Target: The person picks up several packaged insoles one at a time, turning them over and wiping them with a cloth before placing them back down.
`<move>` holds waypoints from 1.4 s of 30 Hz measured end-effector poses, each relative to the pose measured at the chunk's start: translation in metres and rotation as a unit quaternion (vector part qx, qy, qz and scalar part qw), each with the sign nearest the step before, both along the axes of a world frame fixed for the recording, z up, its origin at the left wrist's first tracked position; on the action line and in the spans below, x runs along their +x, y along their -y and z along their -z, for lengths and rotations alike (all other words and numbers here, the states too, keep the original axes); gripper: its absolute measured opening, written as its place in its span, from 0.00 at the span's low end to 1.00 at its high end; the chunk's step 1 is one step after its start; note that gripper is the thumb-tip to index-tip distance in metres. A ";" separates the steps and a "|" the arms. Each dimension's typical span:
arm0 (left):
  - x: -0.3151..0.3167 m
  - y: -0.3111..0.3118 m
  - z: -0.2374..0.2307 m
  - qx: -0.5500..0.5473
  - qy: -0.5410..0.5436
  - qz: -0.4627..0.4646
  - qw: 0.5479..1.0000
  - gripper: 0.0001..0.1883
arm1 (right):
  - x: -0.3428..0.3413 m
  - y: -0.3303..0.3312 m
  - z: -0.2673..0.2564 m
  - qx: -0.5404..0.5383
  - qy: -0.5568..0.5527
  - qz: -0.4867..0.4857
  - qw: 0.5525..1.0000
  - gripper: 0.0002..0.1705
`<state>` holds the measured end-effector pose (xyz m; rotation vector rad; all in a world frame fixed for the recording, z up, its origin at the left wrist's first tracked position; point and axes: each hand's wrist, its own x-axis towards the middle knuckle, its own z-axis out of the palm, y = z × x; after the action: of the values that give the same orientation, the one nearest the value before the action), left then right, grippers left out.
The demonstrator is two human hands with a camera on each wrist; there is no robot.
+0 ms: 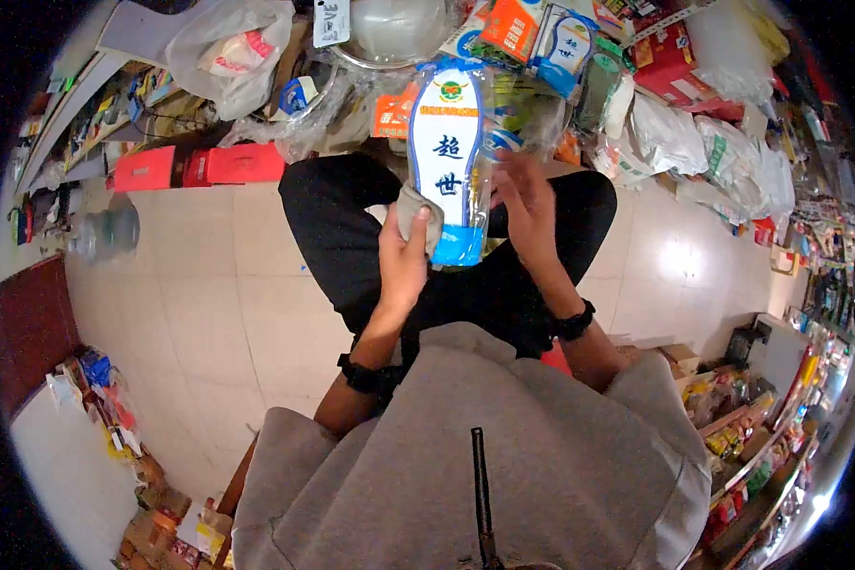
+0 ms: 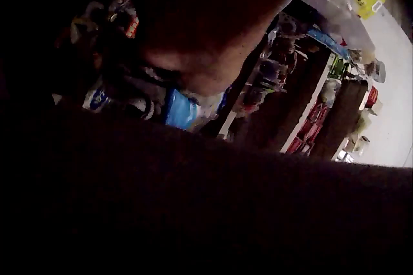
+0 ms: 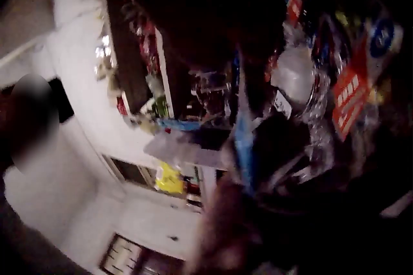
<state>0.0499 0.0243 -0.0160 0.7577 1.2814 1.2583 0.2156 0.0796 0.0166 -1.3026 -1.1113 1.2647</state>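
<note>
A clear packet with a white, blue-edged insole-shaped card and large dark characters stands lengthwise in front of my crossed legs. My left hand grips a folded grey-beige piece of soft material at the packet's lower left edge, thumb on top. Along the packet's right edge is my right hand, fingers extended and blurred. The packet's blue lower end shows below a hand in the dark left wrist view. In the right wrist view the packet appears edge-on, as a narrow blue strip.
Heaped beyond my knees are plastic bags, a round metal-rimmed bowl and more insole packets. A red box lies to the left, near a large clear bottle. Loaded shelves line the right side.
</note>
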 end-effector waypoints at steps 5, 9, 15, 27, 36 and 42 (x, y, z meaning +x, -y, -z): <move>0.009 0.002 -0.009 0.050 -0.186 0.063 0.979 0.15 | -0.025 0.019 0.019 0.038 0.218 -0.019 0.975 0.17; 0.001 -0.003 -0.015 0.050 -0.175 0.063 0.981 0.15 | -0.024 0.025 0.012 0.030 0.268 -0.039 0.962 0.17; -0.021 -0.035 -0.019 0.031 -0.066 -0.005 0.997 0.16 | -0.015 0.041 0.012 -0.014 0.229 -0.205 0.951 0.16; -0.028 -0.021 -0.042 -0.125 0.427 0.049 0.894 0.26 | -0.023 0.042 -0.013 0.002 0.152 -0.135 0.979 0.16; -0.029 -0.037 -0.041 -0.070 0.196 0.028 0.978 0.18 | -0.020 0.052 -0.010 -0.035 0.177 -0.242 0.953 0.18; -0.043 -0.061 -0.038 -0.026 0.214 -0.020 0.976 0.14 | -0.016 0.064 -0.007 -0.022 0.173 -0.297 0.939 0.15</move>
<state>0.0064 0.0855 0.0221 0.3940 0.9753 1.3271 0.1995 0.0154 0.0231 -1.3000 -1.8338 1.5268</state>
